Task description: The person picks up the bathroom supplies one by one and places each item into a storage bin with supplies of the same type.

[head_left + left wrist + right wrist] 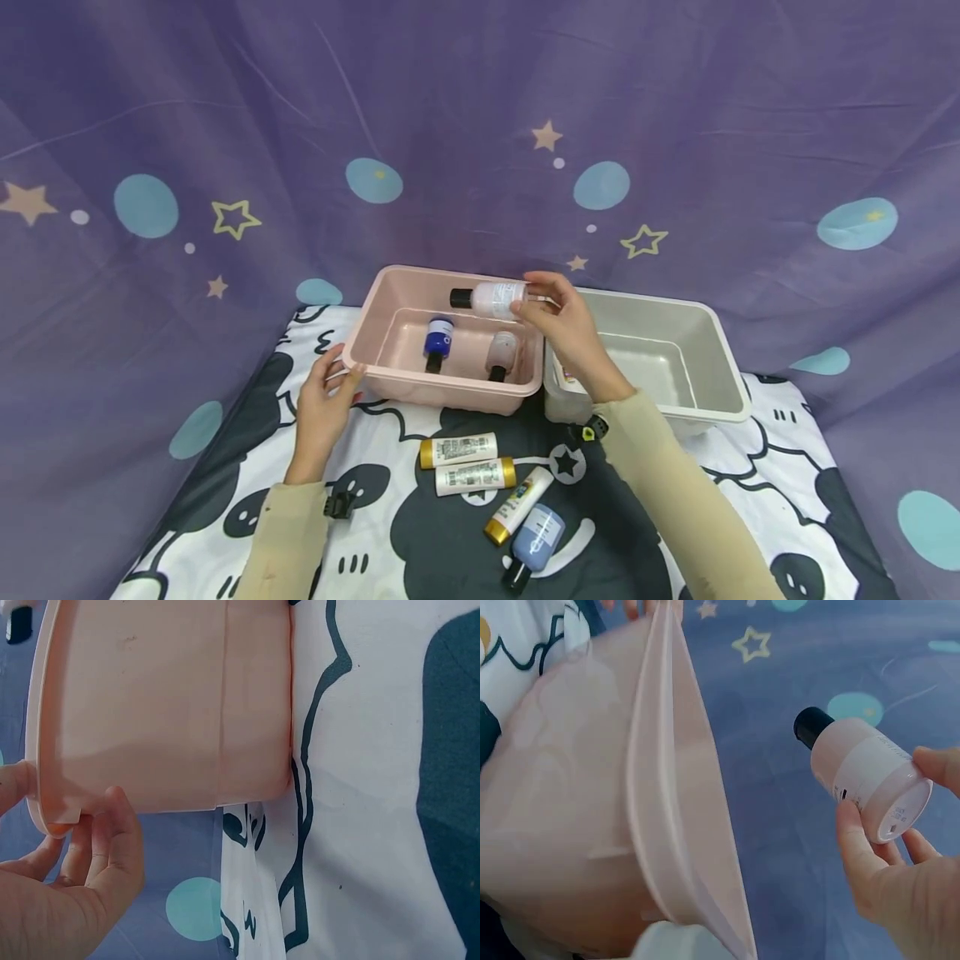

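Above the pink bin (435,383), my right hand (566,325) holds a pale pink bottle (495,298) by its base end, its black cap pointing left. In the right wrist view the thumb and fingers pinch the bottle (862,769) around its lower part. My left hand (322,408) grips the bin's left front corner, and the left wrist view shows its fingers curled at the rim (56,817). Inside the bin lie a dark blue bottle (438,337) and a pale, whitish bottle (502,354), both with black caps toward me.
A light grey bin (720,358) stands against the pink one on the right, with a labelled item (568,379) partly hidden by my wrist. In front lie white tubes with gold caps (459,450) and a light blue bottle (538,537) on the patterned cloth (360,533).
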Action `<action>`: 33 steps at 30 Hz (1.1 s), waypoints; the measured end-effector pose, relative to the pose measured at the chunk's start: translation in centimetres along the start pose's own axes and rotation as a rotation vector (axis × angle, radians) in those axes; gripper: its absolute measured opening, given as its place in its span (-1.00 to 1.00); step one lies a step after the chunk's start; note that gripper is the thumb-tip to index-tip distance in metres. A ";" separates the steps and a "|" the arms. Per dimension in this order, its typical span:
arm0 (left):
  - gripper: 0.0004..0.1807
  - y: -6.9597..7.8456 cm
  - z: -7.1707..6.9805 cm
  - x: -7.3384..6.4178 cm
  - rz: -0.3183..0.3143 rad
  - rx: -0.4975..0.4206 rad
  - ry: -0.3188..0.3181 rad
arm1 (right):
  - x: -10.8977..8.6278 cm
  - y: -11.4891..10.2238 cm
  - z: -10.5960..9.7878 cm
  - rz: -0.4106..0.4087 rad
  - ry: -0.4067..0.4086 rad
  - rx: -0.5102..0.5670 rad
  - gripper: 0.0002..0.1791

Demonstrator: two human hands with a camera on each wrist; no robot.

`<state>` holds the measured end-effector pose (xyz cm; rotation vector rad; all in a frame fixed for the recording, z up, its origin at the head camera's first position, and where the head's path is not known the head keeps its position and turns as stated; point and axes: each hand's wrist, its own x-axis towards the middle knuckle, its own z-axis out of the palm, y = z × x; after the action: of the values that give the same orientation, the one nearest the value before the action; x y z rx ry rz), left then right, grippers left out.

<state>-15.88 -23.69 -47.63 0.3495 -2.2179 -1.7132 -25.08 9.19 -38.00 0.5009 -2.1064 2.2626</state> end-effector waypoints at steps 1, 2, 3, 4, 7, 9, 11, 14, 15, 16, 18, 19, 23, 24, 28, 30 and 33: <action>-0.30 0.0 0.0 0.0 0.000 0.000 -0.001 | 0.6 0.2 0.1 0.008 -0.003 0.014 -0.46; -0.30 0.0 -0.1 0.0 -0.001 0.000 -0.002 | 1.2 0.4 0.3 0.018 -0.006 0.033 -0.46; -0.30 0.0 -0.1 0.0 -0.003 0.001 -0.002 | 1.7 0.6 0.5 0.030 -0.008 0.052 -0.47; -0.30 0.0 -0.1 0.0 -0.004 0.000 -0.003 | 2.3 0.7 0.7 0.042 -0.012 0.068 -0.46; -0.30 0.0 -0.3 0.0 -0.003 -0.002 -0.003 | 3.9 1.1 1.3 0.082 -0.018 0.116 -0.43; -0.30 0.0 -0.3 0.0 -0.002 -0.012 -0.004 | 4.9 1.3 1.7 0.106 -0.013 0.130 -0.41; -0.31 0.0 -0.3 0.0 0.001 -0.017 -0.006 | 5.9 1.6 2.0 0.129 -0.008 0.131 -0.41; -0.31 0.0 -0.2 0.0 -0.002 -0.023 -0.006 | 7.2 2.3 2.3 0.161 -0.009 0.125 -0.44; -0.31 0.0 -0.2 0.0 -0.004 -0.021 -0.008 | 7.4 2.5 2.4 0.173 -0.012 0.119 -0.45; -0.31 0.0 -0.2 0.1 -0.005 -0.019 -0.008 | 7.7 2.8 2.5 0.186 -0.015 0.120 -0.45; -0.31 -0.1 -0.2 0.1 -0.006 -0.024 -0.008 | 8.1 3.3 2.6 0.209 -0.018 0.111 -0.46; -0.31 -0.1 -0.1 0.1 -0.006 -0.023 -0.008 | 8.2 3.5 2.7 0.219 -0.019 0.108 -0.46; -0.32 -0.2 -0.1 0.1 -0.003 -0.019 -0.003 | 8.5 4.0 2.9 0.241 -0.023 0.089 -0.47; -0.32 -0.2 -0.1 0.1 -0.002 -0.017 -0.004 | 8.6 4.1 2.9 0.243 -0.022 0.082 -0.47; -0.31 -0.3 -0.1 0.1 0.006 -0.019 -0.010 | 8.8 4.4 3.1 0.261 -0.017 0.011 -0.44; -0.31 -0.2 -0.1 0.1 0.008 -0.024 -0.012 | 8.9 4.5 3.1 0.275 -0.018 -0.026 -0.43; -0.32 -0.2 -0.2 0.1 0.004 -0.030 -0.011 | 8.9 4.7 3.2 0.286 -0.028 -0.040 -0.44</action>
<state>-15.84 -23.96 -47.75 0.3293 -2.1963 -1.7490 -33.83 3.78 -40.32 0.2438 -2.3669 2.3581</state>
